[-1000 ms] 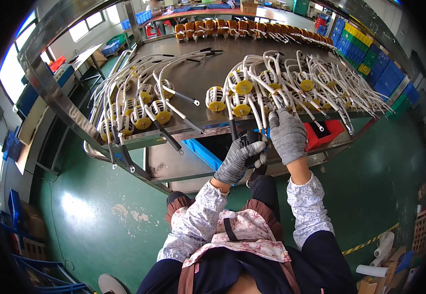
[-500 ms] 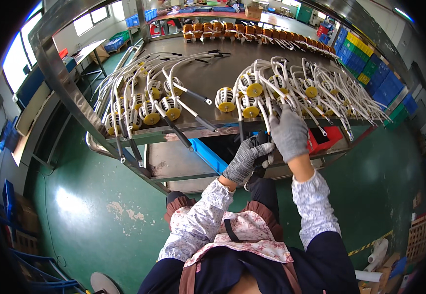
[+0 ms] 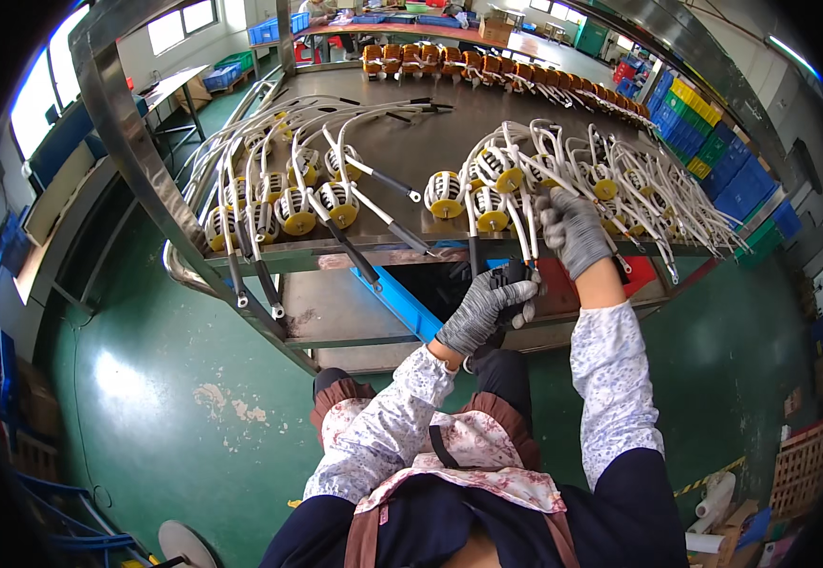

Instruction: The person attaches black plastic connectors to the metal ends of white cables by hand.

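My left hand [image 3: 489, 310], in a grey knit glove, is closed around a bunch of short black sleeves [image 3: 510, 275] just off the front edge of the metal shelf. Up and to its right, my gloved right hand [image 3: 574, 233] has its fingers curled in on a white cable [image 3: 531, 223]; the fingertips are partly hidden. Around them lie coils with black-and-white windings and yellow end discs [image 3: 446, 195], trailing white leads over the edge. Some leads end in black sleeves [image 3: 355, 256] and metal lugs.
A second group of coils [image 3: 295, 210] lies at the shelf's left. Orange-brown coils [image 3: 449, 62] line its far side. Below the edge stand a blue bin [image 3: 400, 305] and a red bin [image 3: 643, 273]. A metal post [image 3: 127, 142] rises at the left.
My right hand has moved up and slightly right, away from my left hand. The left hand has shifted slightly and keeps its hold on the black sleeves. The view has shifted a little.
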Motion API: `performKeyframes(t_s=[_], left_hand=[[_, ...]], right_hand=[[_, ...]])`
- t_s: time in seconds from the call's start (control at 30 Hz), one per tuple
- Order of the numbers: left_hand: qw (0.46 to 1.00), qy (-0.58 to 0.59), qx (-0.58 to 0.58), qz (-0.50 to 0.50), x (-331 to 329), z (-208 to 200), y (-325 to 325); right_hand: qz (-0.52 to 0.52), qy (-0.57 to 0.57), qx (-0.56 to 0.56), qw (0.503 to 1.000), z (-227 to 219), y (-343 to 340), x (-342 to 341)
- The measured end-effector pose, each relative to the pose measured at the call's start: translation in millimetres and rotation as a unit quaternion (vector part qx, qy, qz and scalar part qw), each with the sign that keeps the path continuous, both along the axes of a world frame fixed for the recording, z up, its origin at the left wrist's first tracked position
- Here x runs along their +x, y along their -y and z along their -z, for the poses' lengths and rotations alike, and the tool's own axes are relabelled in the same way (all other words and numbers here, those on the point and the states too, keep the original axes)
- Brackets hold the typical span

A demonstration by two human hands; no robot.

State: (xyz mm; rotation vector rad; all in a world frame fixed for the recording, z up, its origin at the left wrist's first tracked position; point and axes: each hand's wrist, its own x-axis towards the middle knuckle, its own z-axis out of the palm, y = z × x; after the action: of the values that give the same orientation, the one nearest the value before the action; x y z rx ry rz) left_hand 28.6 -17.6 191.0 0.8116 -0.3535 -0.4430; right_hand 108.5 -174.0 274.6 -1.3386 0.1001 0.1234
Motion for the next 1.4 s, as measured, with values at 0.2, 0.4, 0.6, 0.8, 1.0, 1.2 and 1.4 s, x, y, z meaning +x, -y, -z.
performKeyframes(t_s=[0.2,0.4,0.6,0.8,1.0,1.2,1.4], left_hand=[[1.000,0.004,0.016,0.012,0.9,1.0,-2.3],[1.000,-0.001,0.011,0.018,-0.9,0.5,-2.4],[0.953,0.186,0.224,-0.090,-31.5,-36.7,-23.9],[0.935,0.264,0.196,-0.135,-23.7,-125.4,-65.9],[0.862,0.352,0.279,-0.234,105.9,-196.1,-10.9],[0.544,0.460,0.663,-0.231,209.2,-160.1,22.0],[0.521,0.406,0.731,-0.170,245.1,-141.2,42.5]], right_hand=[[0.150,0.252,-0.566,0.770,1.7,-4.0,-7.1],[0.219,0.293,-0.609,0.703,-2.8,-17.8,-7.6],[0.202,0.298,-0.564,0.744,-1.9,-14.4,-18.9],[0.187,0.298,-0.604,0.715,0.1,-7.4,-7.6],[0.115,0.213,-0.582,0.776,-29.7,3.2,27.1],[0.100,0.253,-0.609,0.745,-31.6,5.5,7.2],[0.089,0.456,-0.786,0.408,-12.6,10.9,1.7]])
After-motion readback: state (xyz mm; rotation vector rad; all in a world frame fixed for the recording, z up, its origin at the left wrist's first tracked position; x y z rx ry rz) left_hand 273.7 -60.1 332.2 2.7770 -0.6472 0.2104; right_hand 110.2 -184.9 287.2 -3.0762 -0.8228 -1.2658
